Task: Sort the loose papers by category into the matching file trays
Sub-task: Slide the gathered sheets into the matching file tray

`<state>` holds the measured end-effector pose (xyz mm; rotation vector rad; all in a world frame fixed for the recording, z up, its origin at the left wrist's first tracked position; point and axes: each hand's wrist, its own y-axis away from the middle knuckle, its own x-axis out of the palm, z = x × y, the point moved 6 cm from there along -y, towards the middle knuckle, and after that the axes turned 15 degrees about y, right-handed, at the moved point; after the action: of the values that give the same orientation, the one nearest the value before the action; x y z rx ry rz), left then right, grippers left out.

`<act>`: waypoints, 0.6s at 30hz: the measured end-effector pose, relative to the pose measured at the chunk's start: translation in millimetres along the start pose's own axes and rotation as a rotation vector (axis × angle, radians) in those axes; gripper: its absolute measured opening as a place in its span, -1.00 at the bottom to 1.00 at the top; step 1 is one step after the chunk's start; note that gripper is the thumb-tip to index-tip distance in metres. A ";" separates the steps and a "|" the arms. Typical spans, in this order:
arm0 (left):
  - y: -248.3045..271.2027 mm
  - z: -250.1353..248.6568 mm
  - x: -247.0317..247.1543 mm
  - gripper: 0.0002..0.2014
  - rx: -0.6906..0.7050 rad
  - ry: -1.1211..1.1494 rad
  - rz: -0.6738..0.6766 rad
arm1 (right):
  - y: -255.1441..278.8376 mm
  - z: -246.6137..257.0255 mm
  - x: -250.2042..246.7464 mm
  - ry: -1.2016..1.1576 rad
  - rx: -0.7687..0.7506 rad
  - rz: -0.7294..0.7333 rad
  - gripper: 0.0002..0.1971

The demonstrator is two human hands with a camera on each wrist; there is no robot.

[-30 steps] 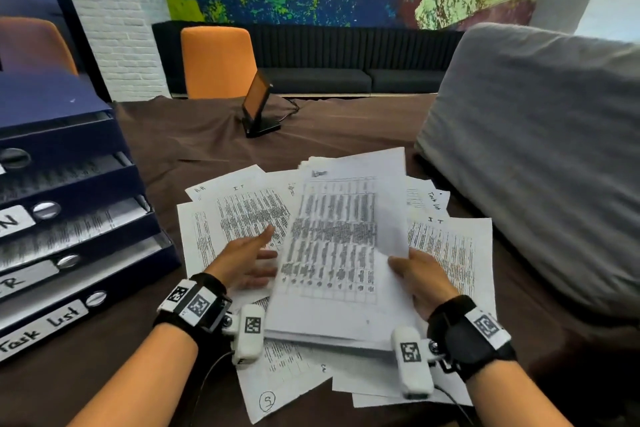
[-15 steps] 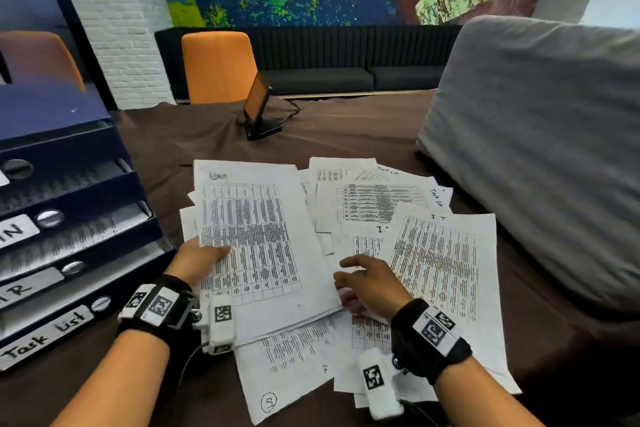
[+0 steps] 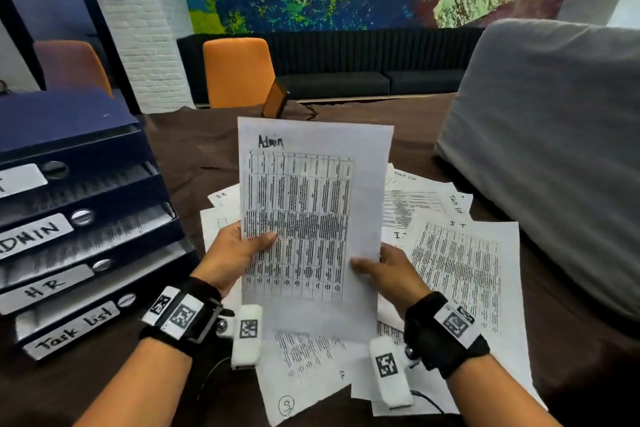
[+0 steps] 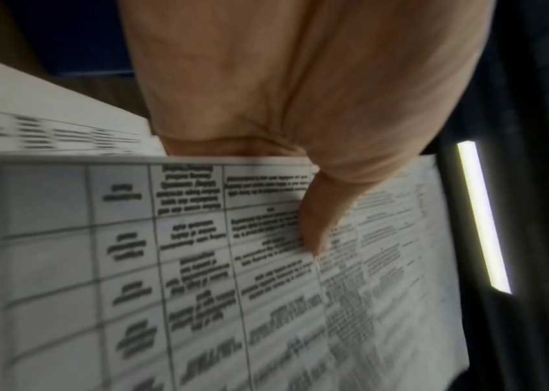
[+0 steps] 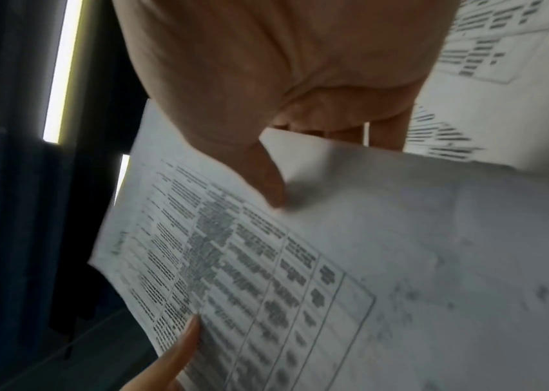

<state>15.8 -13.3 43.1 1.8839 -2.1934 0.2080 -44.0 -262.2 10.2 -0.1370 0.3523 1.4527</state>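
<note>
- Above the table (image 3: 346,107), both hands hold one sheet (image 3: 311,211) upright, lifted clear of the other papers.
- The sheet has "Admin" written by hand at its top left corner, and under it a printed table with many rows.
- The left hand (image 3: 235,253) pinches the left edge of the sheet, thumb on the printed face and fingers behind it; the left wrist view shows the thumb (image 4: 316,224) pressed on the print.
- The right hand (image 3: 388,270) pinches the right edge lower down, thumb also on the front; the right wrist view shows this thumb (image 5: 266,182) on the blank margin.
- Under the sheet, loose papers (image 3: 457,270) lie spread and overlapping on the brown table cover. Some carry the notes "I T", "Task list" and "H R".
- To the left stands a blue stack of trays (image 3: 86,218). Its labels from top to bottom read "ADMIN", "HR" and "Task list"; one more label above them is cut off by the picture edge.
- The ADMIN tray (image 3: 104,236) already contains printed paper.
- On the right a grey cushion (image 3: 554,149) rests near the papers.
- Behind the sheet a small tilted screen (image 3: 275,102) stands on the table, and an orange chair (image 3: 239,73) is beyond it.
</note>
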 end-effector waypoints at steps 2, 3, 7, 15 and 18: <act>2.5 -15.9 7.6 -0.77 0.110 -0.019 0.003 | 3.5 13.5 -7.7 -0.034 -0.060 -0.055 -0.88; 3.9 -23.1 10.8 -0.80 0.158 -0.025 -0.003 | 5.5 21.5 -11.4 -0.033 -0.098 -0.074 -0.88; 10.4 -35.6 21.0 -0.82 0.239 -0.005 0.017 | 7.2 34.0 -19.7 -0.032 -0.183 -0.101 -0.87; 3.9 -3.3 7.0 -0.78 0.073 -0.051 -0.044 | -1.7 -0.9 -7.4 0.234 -0.044 0.074 -0.83; 2.0 -2.2 1.2 -0.61 0.041 -0.008 -0.095 | -4.3 -7.5 -7.3 0.246 -0.022 0.069 -0.80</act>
<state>13.8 -13.6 45.7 2.0085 -2.1137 0.2310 -41.5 -271.9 5.0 -0.3258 0.5452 1.5114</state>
